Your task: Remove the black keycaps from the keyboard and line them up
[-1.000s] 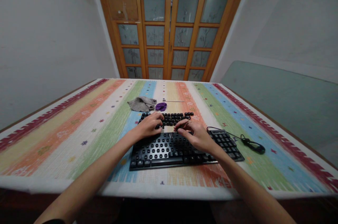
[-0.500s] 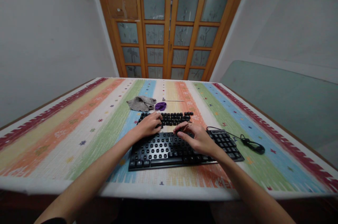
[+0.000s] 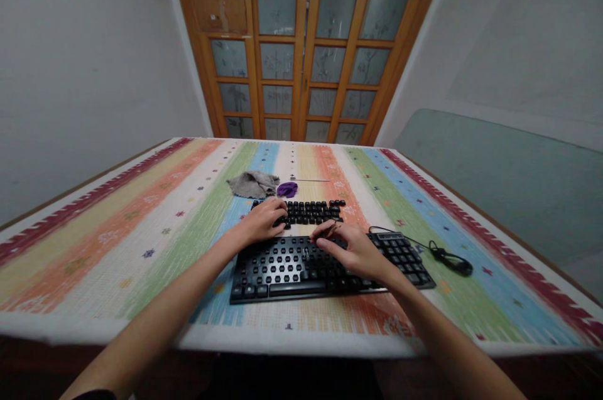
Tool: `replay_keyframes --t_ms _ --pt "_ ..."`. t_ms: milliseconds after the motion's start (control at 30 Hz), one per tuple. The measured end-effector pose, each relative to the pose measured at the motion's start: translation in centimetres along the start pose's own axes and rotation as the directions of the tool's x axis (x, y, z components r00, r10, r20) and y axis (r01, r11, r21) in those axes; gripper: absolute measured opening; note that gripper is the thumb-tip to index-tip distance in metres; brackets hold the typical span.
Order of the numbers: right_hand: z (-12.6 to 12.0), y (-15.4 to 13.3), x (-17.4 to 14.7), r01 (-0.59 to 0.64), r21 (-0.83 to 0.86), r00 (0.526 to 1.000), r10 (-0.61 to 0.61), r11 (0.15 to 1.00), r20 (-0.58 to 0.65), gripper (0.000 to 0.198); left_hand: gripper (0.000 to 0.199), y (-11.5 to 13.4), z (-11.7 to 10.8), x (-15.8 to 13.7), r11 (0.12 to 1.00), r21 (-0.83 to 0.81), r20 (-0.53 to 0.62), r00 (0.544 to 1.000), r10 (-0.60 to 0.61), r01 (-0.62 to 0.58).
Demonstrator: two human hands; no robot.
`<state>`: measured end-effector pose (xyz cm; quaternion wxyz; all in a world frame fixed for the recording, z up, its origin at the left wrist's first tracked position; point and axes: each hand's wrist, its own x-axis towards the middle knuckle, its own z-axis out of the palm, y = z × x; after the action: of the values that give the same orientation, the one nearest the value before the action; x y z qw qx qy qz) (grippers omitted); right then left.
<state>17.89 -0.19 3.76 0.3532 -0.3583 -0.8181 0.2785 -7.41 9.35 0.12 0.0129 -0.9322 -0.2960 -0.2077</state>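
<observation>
A black keyboard [image 3: 301, 288] lies on the table before me, with bare key posts over much of its left and middle. Just behind it, loose black keycaps [image 3: 311, 211] stand in rows. My left hand [image 3: 264, 219] rests over the left end of these rows, fingers bent and thumb apart from them; its fingertips meet the keycaps. Over the keyboard's upper middle is my right hand [image 3: 351, 248], thumb and fingertips drawn together in a pinch. Whatever sits between those fingertips is too small to make out.
Behind the keycaps lie a grey cloth [image 3: 253, 184], a purple bundle [image 3: 287, 189] and a thin rod-like tool [image 3: 311, 180]. The keyboard's coiled cable [image 3: 452, 260] sits to the right. A striped cloth [image 3: 188, 224] covers the table; wooden glazed doors [image 3: 306, 54] stand beyond.
My left hand has shifted slightly back toward the left among the keycaps, its thumb showing more apart from the fingers. The right hand stays nearly in place over the keyboard.
</observation>
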Motion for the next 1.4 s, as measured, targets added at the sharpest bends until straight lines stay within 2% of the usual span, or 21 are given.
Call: replay_keyframes --t_ms 167,267,467,600,833,1100,1300,1400 --pt "0.0 0.1 -0.8 -0.011 -0.04 1.0 0.011 0.999 0.003 0.016 0.018 -0.5 -1.5 -1.3 0.999 -0.01 -0.07 0.996 -0.053 0.053" --pt "0.2 0.1 -1.3 -0.023 -0.017 0.999 0.024 1.0 0.021 0.018 0.02 0.4 -2.0 -2.3 0.996 -0.061 -0.08 0.994 -0.071 0.066" --pt "1.4 0.5 -1.9 -0.049 0.016 0.998 0.049 0.999 0.028 0.016 0.023 4.2 -2.1 -4.1 0.972 -0.233 0.053 0.999 -0.003 0.015" --pt "2.2 0.1 -1.9 -0.068 0.024 0.998 0.068 0.997 0.003 0.014 0.025 5.5 -1.7 -4.7 0.965 -0.263 0.09 0.995 0.035 -0.01" --pt "2.8 -1.3 -1.8 -0.054 -0.036 0.999 0.054 0.998 -0.006 0.009 0.023 5.5 -1.3 -4.7 0.969 -0.246 0.104 0.994 0.039 -0.012" --pt "3.7 -1.0 -2.2 -0.009 -0.116 0.999 0.013 0.993 0.037 0.007 0.024 5.4 -1.3 -4.6 0.97 -0.244 0.111 0.993 0.041 -0.013" --pt "3.8 -2.5 -2.1 0.054 -0.29 0.983 -0.001 0.956 0.182 0.007 0.026 5.4 -1.4 -4.5 0.97 -0.244 0.117 0.992 0.04 -0.011" --pt "3.6 -2.8 -1.2 0.031 -0.295 0.98 0.029 0.955 0.197 0.007 0.025 5.4 -1.4 -4.5 0.968 -0.249 0.113 0.992 0.049 -0.02"
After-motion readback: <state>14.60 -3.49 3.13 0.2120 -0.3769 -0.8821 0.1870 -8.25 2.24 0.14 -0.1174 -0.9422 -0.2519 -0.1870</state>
